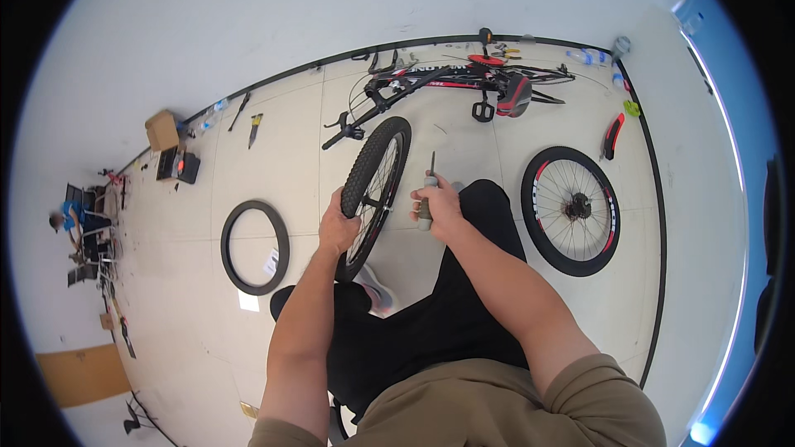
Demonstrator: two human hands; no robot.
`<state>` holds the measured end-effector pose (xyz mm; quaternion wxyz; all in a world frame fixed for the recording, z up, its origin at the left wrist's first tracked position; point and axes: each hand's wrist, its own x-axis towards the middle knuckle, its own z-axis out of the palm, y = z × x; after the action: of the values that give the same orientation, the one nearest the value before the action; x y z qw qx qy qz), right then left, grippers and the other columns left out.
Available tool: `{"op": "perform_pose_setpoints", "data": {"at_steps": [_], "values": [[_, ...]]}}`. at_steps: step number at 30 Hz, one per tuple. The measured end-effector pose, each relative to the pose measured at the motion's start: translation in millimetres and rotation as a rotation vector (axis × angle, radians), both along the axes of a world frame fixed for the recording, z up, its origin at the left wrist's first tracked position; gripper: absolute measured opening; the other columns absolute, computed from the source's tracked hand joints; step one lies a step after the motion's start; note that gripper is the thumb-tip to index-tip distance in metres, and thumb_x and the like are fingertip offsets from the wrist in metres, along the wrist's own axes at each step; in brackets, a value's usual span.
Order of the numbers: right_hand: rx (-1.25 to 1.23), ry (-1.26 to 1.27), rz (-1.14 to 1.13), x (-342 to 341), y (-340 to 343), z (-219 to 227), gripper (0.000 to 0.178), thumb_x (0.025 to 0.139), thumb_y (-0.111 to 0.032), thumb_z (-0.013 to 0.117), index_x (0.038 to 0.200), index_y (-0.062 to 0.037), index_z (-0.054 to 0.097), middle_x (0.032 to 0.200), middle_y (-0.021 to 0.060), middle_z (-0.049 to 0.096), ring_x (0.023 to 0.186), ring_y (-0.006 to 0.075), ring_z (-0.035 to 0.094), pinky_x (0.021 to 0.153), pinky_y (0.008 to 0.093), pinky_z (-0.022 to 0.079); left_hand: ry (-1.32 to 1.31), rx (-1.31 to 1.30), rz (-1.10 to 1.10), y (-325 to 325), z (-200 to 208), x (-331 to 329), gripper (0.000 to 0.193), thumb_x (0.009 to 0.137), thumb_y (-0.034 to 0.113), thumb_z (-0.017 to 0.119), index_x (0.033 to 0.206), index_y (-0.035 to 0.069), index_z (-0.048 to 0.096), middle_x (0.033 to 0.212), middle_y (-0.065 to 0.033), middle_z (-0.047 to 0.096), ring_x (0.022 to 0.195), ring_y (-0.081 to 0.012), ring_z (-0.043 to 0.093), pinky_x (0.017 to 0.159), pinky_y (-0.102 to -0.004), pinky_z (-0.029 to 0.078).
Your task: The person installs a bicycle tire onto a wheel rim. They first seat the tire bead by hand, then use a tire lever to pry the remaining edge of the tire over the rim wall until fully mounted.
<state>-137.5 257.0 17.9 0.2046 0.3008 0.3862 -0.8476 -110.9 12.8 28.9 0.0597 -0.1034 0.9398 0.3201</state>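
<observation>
Currently, the left hand [338, 227] is gripping a bicycle wheel [374, 199] by its knobbly black tyre, the fingers curling round toward the spokes. That wheel is standing on edge, leaning a little, in front of the person's body; whether its lower edge is touching the floor [464, 147] or the pale shoe [379, 294] is hard to tell from this angle. To the right of the wheel and apart from it, the right hand [445, 209] is holding a screwdriver-like tool [426, 213] in a closed grip round its grey handle, the thin dark shaft pointing away from the body. Left of the wheel, a loose black tyre [283, 236] is lying flat, with white paper [272, 261] resting against its inner edge. Well to the wheel's right, a second wheel [574, 205] with red and white markings is lying flat. Beyond the held wheel, a black and red bicycle frame [447, 81] is lying on its side, its handlebar [353, 132] sitting near the wheel's upper left. Farther left of the wheel, a toolbox [175, 165] is standing near a cardboard box [163, 130].
</observation>
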Motion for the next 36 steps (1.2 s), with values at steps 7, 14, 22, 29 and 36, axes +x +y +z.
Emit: {"op": "perform_pose_setpoints", "data": {"at_steps": [7,14,22,29,36], "values": [[0.178,-0.024,0.175,5.7,-5.4,-20.3,0.033,0.083,0.003,0.062,0.115,-0.0042,0.057,0.084,0.0105,0.061,0.064,0.0182,0.059,0.049,0.0384,0.05,0.172,-0.306,0.166,-18.7,-10.5,13.9,0.068,0.081,0.019,0.076,0.143,0.011,0.049,0.118,-0.0187,0.065,0.11,-0.0401,0.062,0.092,-0.0539,0.051],[0.235,0.009,0.209,20.4,-20.9,-6.5,0.019,0.083,-0.003,0.069,0.1,-0.0004,0.06,0.075,0.0067,0.06,0.06,0.0161,0.058,0.05,0.0368,0.05,0.198,-0.181,0.231,-64.6,-34.8,56.7,0.041,0.081,0.015,0.076,0.119,0.009,0.064,0.106,-0.0184,0.069,0.102,-0.0419,0.065,0.09,-0.0517,0.053],[0.726,0.256,0.553,35.1,-35.5,-0.5,0.027,0.089,-0.013,0.071,0.111,0.0026,0.068,0.072,0.0039,0.062,0.054,0.0128,0.056,0.053,0.0302,0.046,0.179,-0.197,0.275,-72.6,-32.2,53.9,0.034,0.075,0.011,0.074,0.106,0.006,0.064,0.1,-0.0184,0.068,0.099,-0.0404,0.065,0.086,-0.0505,0.052],[1.296,1.285,0.698,-8.5,-47.5,25.2,0.048,0.083,-0.019,0.082,0.128,-0.0109,0.069,0.133,0.0116,0.064,0.116,0.0324,0.063,0.098,0.0395,0.052,0.156,-0.128,0.212,-68.1,-34.1,45.3,0.03,0.075,0.01,0.072,0.104,0.009,0.065,0.098,-0.0149,0.066,0.099,-0.0369,0.064,0.086,-0.0496,0.05],[1.738,1.591,1.147,-43.7,-84.1,72.6,0.082,0.069,-0.03,0.091,0.143,-0.0185,0.057,0.145,0.0094,0.055,0.117,0.0332,0.056,0.097,0.0417,0.054,0.059,-0.12,0.077,-72.2,-21.1,42.9,0.029,0.081,0.006,0.066,0.11,0.012,0.065,0.105,-0.0118,0.066,0.106,-0.0327,0.063,0.091,-0.0494,0.046]]}}
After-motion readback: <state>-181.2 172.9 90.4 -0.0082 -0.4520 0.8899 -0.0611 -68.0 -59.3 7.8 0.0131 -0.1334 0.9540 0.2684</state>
